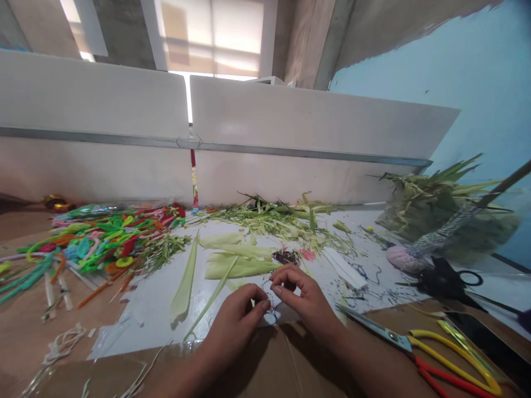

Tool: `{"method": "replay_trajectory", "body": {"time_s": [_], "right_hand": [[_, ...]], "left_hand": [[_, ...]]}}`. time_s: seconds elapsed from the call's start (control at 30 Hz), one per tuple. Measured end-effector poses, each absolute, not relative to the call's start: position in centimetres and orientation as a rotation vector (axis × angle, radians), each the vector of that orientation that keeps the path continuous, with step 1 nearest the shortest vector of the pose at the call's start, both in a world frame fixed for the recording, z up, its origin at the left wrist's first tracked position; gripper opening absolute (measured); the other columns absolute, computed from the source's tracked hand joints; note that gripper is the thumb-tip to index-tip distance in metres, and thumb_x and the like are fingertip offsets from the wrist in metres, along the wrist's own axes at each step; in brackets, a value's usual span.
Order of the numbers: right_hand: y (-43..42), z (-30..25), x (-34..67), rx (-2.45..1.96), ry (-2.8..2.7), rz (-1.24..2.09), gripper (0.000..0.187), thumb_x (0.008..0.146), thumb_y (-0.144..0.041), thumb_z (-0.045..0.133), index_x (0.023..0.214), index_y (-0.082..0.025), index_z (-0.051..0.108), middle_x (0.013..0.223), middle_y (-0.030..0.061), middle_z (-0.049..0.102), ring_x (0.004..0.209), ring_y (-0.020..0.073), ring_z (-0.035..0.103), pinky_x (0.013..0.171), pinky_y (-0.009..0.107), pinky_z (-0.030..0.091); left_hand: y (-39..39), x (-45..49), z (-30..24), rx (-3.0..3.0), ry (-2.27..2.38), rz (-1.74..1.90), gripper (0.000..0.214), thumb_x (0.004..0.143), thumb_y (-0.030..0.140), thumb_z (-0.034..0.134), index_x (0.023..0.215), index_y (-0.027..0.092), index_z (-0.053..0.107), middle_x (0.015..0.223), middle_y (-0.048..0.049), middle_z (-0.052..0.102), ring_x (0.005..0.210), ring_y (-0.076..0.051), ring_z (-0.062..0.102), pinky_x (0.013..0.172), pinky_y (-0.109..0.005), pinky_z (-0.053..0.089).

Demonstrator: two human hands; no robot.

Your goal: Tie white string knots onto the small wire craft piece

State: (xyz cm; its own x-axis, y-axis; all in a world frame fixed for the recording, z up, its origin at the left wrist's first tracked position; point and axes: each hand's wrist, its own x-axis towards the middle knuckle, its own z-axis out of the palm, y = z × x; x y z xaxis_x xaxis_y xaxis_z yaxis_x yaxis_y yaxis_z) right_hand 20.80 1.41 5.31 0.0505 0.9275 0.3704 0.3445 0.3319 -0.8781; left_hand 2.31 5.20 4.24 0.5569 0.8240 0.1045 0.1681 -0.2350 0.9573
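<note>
My left hand [243, 314] and my right hand [299, 294] are close together over the front of the white sheet, each with thumb and fingers pinched. A thin blue thread [272, 316] shows between them, its ends partly hidden by my fingers; a tiny reddish spot sits near the left fingertips. Just behind my hands lie pale green corn husk pieces [240, 266], a small dark brown pile [286, 257] and a pink bit [307, 254]. One long husk leaf [186, 284] rests to the left.
Open scissors [390, 334] with yellow and red handles lie at right, near a dark phone [489, 342]. Colourful pipe cleaners [99, 237] heap at left. Husk scraps [269, 218] line the back before a white partition [311, 177]. A wrapped stick [440, 232] and husk bag [468, 221] stand right.
</note>
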Motion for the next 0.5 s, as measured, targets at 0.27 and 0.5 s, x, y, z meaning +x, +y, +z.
{"method": "replay_trajectory", "body": {"time_s": [0.27,0.5], "right_hand": [[1.24,5.37,20.39,-1.249,-1.593,0.692,0.005,0.081,-0.025,0.069,0.077,-0.022,0.07,0.086,0.0042,0.066,0.083,0.021,0.059,0.07,0.03,0.042],[1.24,5.53,20.33,-1.234,-1.594,0.675,0.007,0.081,-0.024,0.065,0.076,-0.022,0.069,0.083,0.0035,0.065,0.081,0.0207,0.059,0.072,0.031,0.042]], "left_hand": [[5.3,2.18,4.71,1.604,0.824,0.829,0.025,0.087,0.042,0.062,0.075,0.02,0.065,0.076,-0.0032,0.066,0.072,-0.02,0.054,0.066,-0.027,0.039],[5.29,2.16,4.36,1.619,0.843,0.845,0.024,0.086,0.041,0.064,0.074,0.02,0.065,0.073,-0.003,0.064,0.071,-0.02,0.054,0.064,-0.027,0.038]]}}
